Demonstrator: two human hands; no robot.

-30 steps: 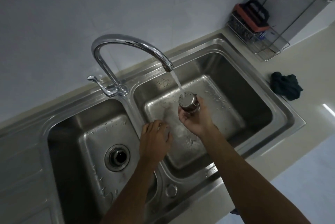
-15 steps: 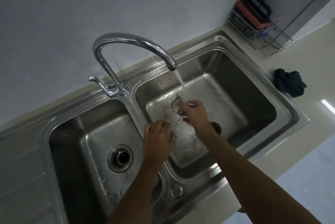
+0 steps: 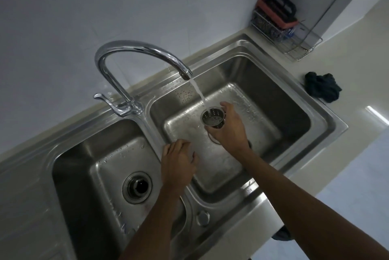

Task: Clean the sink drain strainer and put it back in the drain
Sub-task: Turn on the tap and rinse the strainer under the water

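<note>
Left hand, fingers loosely bent and empty, is rested on the divider between the basins. The strainer is gripped by the right hand above the right basin, its mouth turned into the stream from the faucet. A dark cloth is seen on the desk.

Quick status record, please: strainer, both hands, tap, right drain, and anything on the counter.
strainer: out of its drain, tilted, open end toward the stream, above the right basin
right hand: grips the strainer by its side
left hand: at the divider between the basins, holds nothing
tap: running; water lands at the strainer's rim
right drain: open, mostly hidden by the right hand
counter: dark cloth; wire rack in the corner
</note>
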